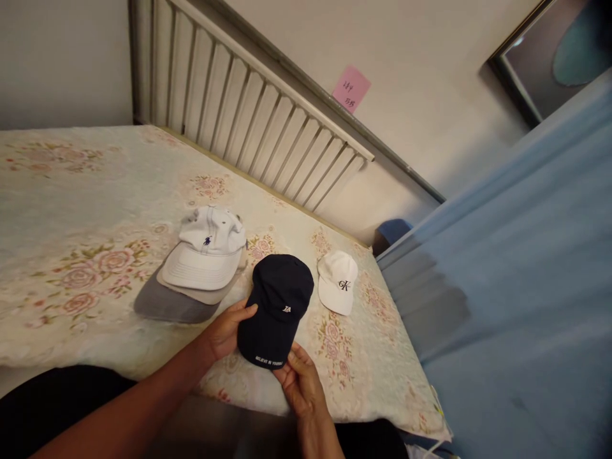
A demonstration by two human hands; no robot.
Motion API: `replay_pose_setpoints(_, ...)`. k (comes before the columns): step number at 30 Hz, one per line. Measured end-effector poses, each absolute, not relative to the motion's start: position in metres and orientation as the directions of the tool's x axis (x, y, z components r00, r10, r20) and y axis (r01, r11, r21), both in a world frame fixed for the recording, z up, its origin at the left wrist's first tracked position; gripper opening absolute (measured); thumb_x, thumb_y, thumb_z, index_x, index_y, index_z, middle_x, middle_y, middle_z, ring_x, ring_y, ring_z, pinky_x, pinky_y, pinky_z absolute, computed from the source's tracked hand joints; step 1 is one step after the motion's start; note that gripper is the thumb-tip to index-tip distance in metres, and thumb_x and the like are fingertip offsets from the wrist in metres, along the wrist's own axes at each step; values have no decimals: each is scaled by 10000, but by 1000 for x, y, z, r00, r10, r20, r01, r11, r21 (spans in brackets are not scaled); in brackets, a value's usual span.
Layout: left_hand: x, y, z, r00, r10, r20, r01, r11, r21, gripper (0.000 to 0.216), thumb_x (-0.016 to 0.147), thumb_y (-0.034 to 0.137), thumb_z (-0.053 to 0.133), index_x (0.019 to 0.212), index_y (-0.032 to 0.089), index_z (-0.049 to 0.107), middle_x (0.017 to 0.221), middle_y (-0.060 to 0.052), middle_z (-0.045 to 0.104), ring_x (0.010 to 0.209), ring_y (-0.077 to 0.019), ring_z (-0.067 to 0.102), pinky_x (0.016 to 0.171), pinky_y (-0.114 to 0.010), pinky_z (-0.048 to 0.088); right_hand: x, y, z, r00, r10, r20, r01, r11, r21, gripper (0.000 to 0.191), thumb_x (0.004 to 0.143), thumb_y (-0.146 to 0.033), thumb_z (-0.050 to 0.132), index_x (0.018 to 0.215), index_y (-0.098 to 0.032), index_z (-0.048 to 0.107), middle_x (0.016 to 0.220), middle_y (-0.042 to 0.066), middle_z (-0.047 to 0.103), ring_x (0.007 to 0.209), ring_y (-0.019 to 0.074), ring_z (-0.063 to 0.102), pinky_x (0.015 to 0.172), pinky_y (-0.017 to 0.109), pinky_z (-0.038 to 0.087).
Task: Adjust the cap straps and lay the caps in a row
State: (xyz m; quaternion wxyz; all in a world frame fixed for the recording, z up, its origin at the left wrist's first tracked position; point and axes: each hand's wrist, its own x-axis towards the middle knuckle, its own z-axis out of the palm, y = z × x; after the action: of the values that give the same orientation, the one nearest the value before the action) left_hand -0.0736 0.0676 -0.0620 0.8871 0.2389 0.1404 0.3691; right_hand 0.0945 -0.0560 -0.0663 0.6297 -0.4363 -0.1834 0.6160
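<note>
being held by the left hand (227, 328) and the right hand (302, 376) at once, a dark navy cap (280, 287) was found at the near edge of a flowered bed (71, 223). its long axis was set on a slant: the crown was pointed away and to the right, the brim was turned back toward the near side and slightly left. by the left hand the cap was pinched at its left side, close to where brim and crown were joined, with the thumb laid on top; by the right hand the near right corner of the brim was held between thumb and fingers. neither hand could be called the nearer, since the cap was touched by both. whether its underside was rested on the bed could not be told.

to the right of the navy cap, and apart from it, a white cap with dark letters (337, 269) was set on the bed, its brim pointed to the near side; the right hand was placed closer to it than the left. to the left, a stack (198, 268) was formed: a white cap with a blue emblem (220, 236) was laid over a beige cap (205, 297), of which mainly the brim was shown, and a grey cap (162, 303) was covered by both. the left hand was placed just beside this stack.
</note>
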Motion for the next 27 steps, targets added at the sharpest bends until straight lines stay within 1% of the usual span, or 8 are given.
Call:
replay_pose_setpoints(3, -73, 67, -62, 694, 716, -73, -585, 620, 522, 501, 822, 201, 631, 1310, 158, 529, 1129, -151, 692, 976, -293, 665, 900, -425, 465, 96, -57, -64, 226, 929, -293, -560, -122, -820, 445, 708, -243, 760, 1120, -151, 620, 1043, 115, 723, 889, 217, 706, 866, 395, 541)
replay_pose_setpoints(7, -72, 65, -62, 716, 695, -65, -576, 641, 508, 500, 823, 193, 625, 1313, 171, 527, 1120, -148, 696, 962, -298, 670, 892, -434, 466, 98, -53, -61, 353, 888, -294, -440, -120, -890, 647, 704, -306, 768, 1279, -174, 502, 1144, 117, 683, 955, 202, 686, 843, 344, 539)
replay_pose_setpoints(9, -71, 63, -62, 729, 683, -43, -571, 641, 513, 501, 821, 181, 624, 1313, 176, 527, 1127, -149, 692, 973, -300, 666, 885, -430, 469, 100, -47, -60, 427, 865, -264, -359, -106, -927, 769, 679, -299, 781, 1349, -180, 423, 1207, 120, 651, 1024, 200, 659, 866, 324, 525)
replay_pose_setpoints(11, -70, 60, -63, 738, 675, -19, -569, 637, 521, 518, 812, 161, 628, 1319, 183, 522, 1137, -148, 688, 992, -300, 658, 886, -423, 467, 101, -41, -60, 474, 857, -204, -269, -80, -960, 842, 643, -276, 795, 1377, -186, 391, 1235, 117, 635, 1055, 205, 641, 893, 327, 512)
replay_pose_setpoints(14, -69, 57, -62, 742, 670, -7, -560, 626, 542, 559, 798, 143, 637, 1338, 189, 502, 1140, -144, 687, 997, -298, 654, 891, -415, 461, 102, -33, -60, 487, 863, -133, -143, -71, -987, 827, 637, -280, 779, 1373, -195, 412, 1226, 105, 639, 1032, 215, 643, 887, 338, 512)
replay_pose_setpoints(19, -70, 55, -59, 766, 643, 10, -531, 625, 572, 603, 769, 122, 655, 1345, 176, 483, 1153, -146, 679, 983, -300, 656, 900, -429, 450, 102, -29, -59, 490, 868, -74, 48, -111, -993, 678, 697, -343, 718, 1315, -171, 500, 1209, 96, 645, 1061, 225, 621, 909, 324, 487)
replay_pose_setpoints(22, -70, 54, -58, 767, 642, 7, -530, 626, 572, 570, 787, 143, 648, 1333, 182, 488, 1159, -137, 678, 992, -288, 652, 903, -422, 452, 103, -31, -61, 468, 882, -63, 58, -101, -993, 640, 709, -388, 701, 1292, -183, 534, 1158, 82, 671, 1030, 228, 628, 890, 326, 490)
replay_pose_setpoints(27, -68, 54, -60, 739, 670, -67, -525, 636, 565, 471, 864, 294, 587, 1311, 173, 501, 1141, -147, 684, 999, -278, 650, 883, -414, 471, 102, -34, -65, 473, 876, -97, -16, -102, -995, 637, 722, -426, 695, 1287, -177, 539, 1130, 79, 681, 1069, 235, 612, 916, 330, 476)
